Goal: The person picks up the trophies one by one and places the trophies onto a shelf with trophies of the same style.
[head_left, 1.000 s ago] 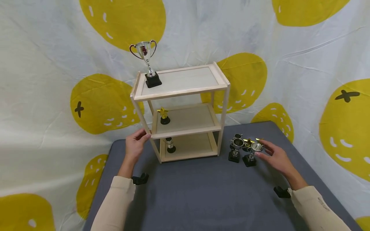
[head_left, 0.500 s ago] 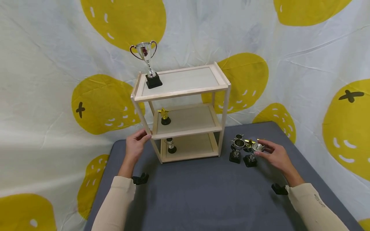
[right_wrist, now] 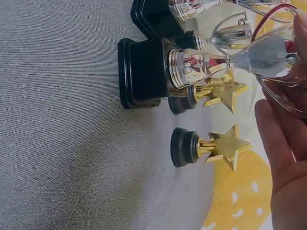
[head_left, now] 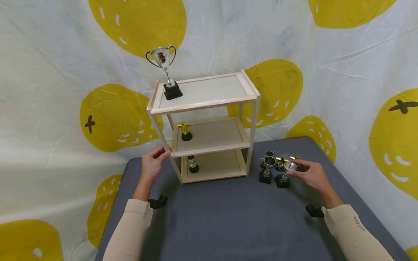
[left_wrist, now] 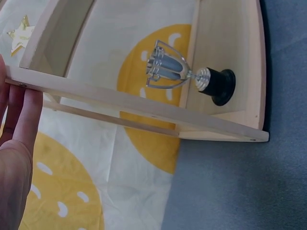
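Observation:
A three-tier wooden shelf [head_left: 202, 99] stands at the back of the grey table [head_left: 222, 221]. My left hand [head_left: 163, 153] grips its front left post at the middle tier; my fingers [left_wrist: 19, 124] lie against that post [left_wrist: 144, 108]. A tall silver trophy [head_left: 166, 72] stands on the top tier. The middle tier has a gold star trophy [head_left: 185, 131] and the bottom tier a small silver cup [head_left: 192, 165] [left_wrist: 187, 74]. My right hand [head_left: 295, 169] pinches the bowl of a silver cup trophy [head_left: 285, 173] [right_wrist: 249, 52], which stands on its black base [right_wrist: 144, 72] on the table.
Beside the held cup stand another silver cup [head_left: 267, 168] and two small gold star trophies [right_wrist: 206, 146] [right_wrist: 213, 93], clustered right of the shelf. A white cloth with yellow blobs [head_left: 343, 72] hangs behind and around the table.
My right hand has crept slightly left and its fingers have closed on the cup's bowl. The left hand and shelf have stayed put.

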Demonstrator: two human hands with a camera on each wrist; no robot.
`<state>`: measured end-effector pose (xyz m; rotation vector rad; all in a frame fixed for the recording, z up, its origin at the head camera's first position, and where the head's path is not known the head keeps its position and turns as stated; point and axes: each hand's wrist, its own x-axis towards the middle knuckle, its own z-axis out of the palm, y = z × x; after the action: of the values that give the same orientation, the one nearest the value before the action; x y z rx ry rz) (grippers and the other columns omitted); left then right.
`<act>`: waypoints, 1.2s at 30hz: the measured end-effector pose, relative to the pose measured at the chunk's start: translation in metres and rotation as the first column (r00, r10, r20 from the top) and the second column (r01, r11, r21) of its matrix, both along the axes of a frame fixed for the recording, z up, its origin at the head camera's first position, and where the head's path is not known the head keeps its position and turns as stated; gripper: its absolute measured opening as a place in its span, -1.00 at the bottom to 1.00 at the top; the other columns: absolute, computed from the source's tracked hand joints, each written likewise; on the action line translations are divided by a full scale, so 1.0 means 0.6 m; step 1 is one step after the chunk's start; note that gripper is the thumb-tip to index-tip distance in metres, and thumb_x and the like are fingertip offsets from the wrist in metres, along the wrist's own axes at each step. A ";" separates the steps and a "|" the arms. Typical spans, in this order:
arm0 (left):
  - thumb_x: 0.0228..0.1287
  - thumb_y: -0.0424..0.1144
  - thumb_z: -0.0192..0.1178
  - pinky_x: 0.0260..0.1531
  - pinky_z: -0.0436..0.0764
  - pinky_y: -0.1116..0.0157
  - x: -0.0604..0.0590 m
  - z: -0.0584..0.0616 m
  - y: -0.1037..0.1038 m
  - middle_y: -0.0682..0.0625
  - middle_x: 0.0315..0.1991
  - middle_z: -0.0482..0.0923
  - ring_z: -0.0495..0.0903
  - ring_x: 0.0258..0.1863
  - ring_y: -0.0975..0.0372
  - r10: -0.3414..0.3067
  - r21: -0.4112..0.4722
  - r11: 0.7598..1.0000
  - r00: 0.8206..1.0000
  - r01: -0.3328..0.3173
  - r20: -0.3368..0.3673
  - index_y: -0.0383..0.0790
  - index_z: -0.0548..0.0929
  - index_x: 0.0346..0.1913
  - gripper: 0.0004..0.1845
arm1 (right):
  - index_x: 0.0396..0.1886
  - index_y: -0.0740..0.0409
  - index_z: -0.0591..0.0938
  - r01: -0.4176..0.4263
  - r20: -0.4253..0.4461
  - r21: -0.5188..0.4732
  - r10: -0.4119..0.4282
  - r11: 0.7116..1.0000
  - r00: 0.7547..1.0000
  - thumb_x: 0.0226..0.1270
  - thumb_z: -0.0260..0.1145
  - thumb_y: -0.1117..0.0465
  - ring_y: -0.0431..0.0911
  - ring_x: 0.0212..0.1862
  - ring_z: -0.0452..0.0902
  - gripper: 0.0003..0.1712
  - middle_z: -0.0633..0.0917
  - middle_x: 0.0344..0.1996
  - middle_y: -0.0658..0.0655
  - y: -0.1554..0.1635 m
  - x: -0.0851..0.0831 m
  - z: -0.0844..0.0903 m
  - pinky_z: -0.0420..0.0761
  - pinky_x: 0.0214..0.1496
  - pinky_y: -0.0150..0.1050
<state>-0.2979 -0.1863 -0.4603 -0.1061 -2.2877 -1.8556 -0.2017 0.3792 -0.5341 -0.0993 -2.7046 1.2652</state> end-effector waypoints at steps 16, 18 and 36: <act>0.37 -0.32 0.39 -0.09 0.65 0.57 0.000 -0.002 -0.001 0.11 -0.10 0.76 0.67 -0.13 0.45 0.009 -0.014 1.000 1.000 -0.009 0.013 -0.35 0.70 0.24 -0.59 | 0.19 0.26 0.73 -0.005 -0.004 0.007 0.005 1.000 1.000 0.16 0.65 0.04 -0.36 -0.35 0.62 -0.36 0.81 -0.13 0.32 0.004 0.008 0.012 0.60 -0.39 -0.32; 0.37 -0.33 0.39 -0.09 0.65 0.57 -0.001 -0.002 -0.001 0.13 -0.10 0.75 0.67 -0.14 0.45 0.007 -0.013 1.000 1.000 -0.007 0.011 -0.37 0.69 0.24 -0.58 | 0.19 0.27 0.73 -0.002 -0.005 0.013 0.003 1.000 1.000 0.16 0.65 0.04 -0.36 -0.36 0.63 -0.35 0.82 -0.15 0.30 0.005 0.010 0.015 0.60 -0.39 -0.32; 0.37 -0.33 0.40 -0.10 0.65 0.54 -0.001 0.000 -0.004 0.21 -0.18 0.76 0.67 -0.16 0.43 -0.016 -0.023 1.000 1.000 0.015 -0.004 -0.38 0.73 0.19 -0.62 | 0.20 0.26 0.72 -0.005 0.015 0.022 0.005 1.000 1.000 0.11 0.67 -0.03 -0.43 -0.34 0.63 -0.28 0.79 -0.01 0.38 0.014 0.016 0.033 0.61 -0.35 -0.35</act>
<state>-0.2985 -0.1885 -0.4601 -0.1310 -2.3129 -1.8347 -0.1919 0.3876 -0.5141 -0.1004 -2.7323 1.2409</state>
